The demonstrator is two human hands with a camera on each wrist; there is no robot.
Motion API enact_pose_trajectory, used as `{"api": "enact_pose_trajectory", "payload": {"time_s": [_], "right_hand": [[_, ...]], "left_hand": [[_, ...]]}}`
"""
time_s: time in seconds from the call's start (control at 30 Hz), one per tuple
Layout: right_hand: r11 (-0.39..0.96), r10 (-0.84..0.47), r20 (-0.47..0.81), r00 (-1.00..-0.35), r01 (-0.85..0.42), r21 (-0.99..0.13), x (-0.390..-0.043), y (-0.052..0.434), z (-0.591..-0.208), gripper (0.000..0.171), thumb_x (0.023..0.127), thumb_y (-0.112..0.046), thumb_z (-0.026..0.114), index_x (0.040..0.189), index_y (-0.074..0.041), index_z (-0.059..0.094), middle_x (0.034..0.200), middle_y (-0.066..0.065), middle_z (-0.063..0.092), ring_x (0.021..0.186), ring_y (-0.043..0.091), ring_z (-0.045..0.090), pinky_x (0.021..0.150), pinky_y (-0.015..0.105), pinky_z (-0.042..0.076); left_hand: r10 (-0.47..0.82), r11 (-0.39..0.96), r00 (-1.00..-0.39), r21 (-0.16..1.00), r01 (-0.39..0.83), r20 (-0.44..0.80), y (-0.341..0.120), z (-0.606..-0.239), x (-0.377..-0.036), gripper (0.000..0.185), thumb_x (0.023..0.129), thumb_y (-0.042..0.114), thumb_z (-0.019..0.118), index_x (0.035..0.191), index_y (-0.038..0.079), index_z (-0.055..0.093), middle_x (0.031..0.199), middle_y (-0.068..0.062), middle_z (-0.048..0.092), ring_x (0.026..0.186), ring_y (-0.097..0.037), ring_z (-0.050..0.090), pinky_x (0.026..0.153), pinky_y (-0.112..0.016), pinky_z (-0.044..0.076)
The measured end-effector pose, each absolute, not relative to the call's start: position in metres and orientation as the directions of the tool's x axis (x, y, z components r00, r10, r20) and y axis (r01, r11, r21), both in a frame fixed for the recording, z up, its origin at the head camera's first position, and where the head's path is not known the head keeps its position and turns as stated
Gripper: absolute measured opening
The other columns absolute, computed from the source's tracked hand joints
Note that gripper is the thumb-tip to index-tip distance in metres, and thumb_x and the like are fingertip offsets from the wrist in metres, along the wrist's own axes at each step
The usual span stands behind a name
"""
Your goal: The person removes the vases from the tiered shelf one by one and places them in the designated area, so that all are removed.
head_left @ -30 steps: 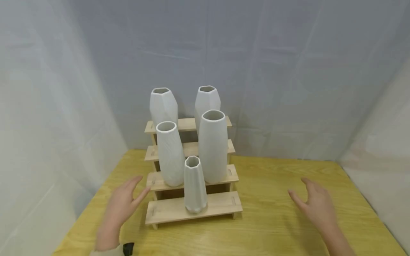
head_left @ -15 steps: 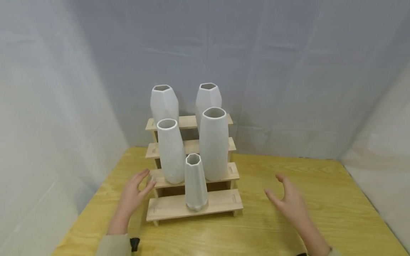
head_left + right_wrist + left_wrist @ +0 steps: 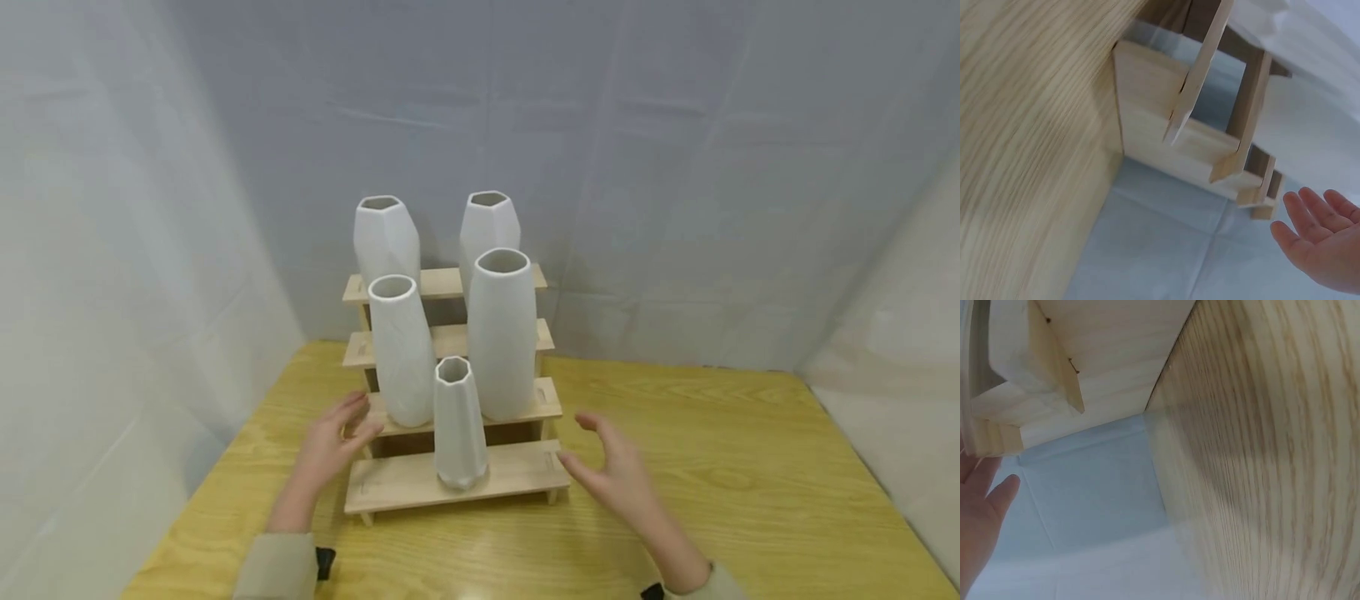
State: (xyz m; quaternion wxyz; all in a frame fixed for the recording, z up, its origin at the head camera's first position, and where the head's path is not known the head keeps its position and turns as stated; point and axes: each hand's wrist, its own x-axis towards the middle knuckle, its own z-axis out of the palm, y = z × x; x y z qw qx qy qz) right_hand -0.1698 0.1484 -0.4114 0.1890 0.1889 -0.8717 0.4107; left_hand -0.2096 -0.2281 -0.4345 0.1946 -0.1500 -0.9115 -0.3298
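A pale wooden stepped stand (image 3: 517, 468) holds several white vases. A small fluted vase (image 3: 459, 433) stands on its lowest step. One step up are a narrow-necked vase (image 3: 403, 358) on the left and a tall smooth vase (image 3: 502, 342) on the right. Two faceted vases, left (image 3: 387, 237) and right (image 3: 489, 229), stand farther back, their bases hidden. My left hand (image 3: 330, 446) is at the stand's left end, fingers loosely bent; whether it touches the wood I cannot tell. My right hand (image 3: 618, 479) hovers beside the lowest step's right end, thumb and fingers apart, holding nothing.
The stand rests on a yellowish wood-grain table (image 3: 750, 467). Pale cloth hangs behind it (image 3: 675, 208) and along both sides. Table surface extends to the right of the stand. The wrist views show the stand's side panels (image 3: 1154, 100) and step ends.
Both hands have moved inward toward the stand, the right one much farther leftward. The stand and vases keep their places; the view has shifted slightly.
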Motion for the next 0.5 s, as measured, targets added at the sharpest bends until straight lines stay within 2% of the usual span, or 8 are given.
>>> {"api": "enact_pose_trajectory", "payload": {"time_s": [0.23,0.5], "right_hand": [[0.484,-0.201,0.501,-0.841,-0.531,-0.696,-0.171,0.121,-0.407,0.049,0.071,-0.013,0.074,0.112,0.004,0.052,0.109,0.015,0.058,0.102,0.027,0.053,0.088,0.044,0.044],[0.411,-0.234,0.455,-0.859,-0.511,-0.755,-0.173,0.094,-0.399,0.048,0.071,-0.013,0.074,0.112,0.002,0.053,0.110,0.012,0.058,0.102,0.024,0.053,0.090,0.040,0.044]], "left_hand": [[0.168,0.764,-0.876,0.502,0.406,0.452,-0.228,-0.437,-0.211,0.050,0.079,0.023,0.067,0.112,-0.012,0.054,0.121,-0.025,0.048,0.115,-0.039,0.041,0.094,-0.052,0.035],[0.138,0.742,-0.870,0.533,0.407,0.473,-0.225,-0.440,-0.212,0.048,0.077,0.019,0.069,0.110,-0.012,0.055,0.119,-0.024,0.049,0.114,-0.037,0.042,0.090,-0.049,0.039]]}}
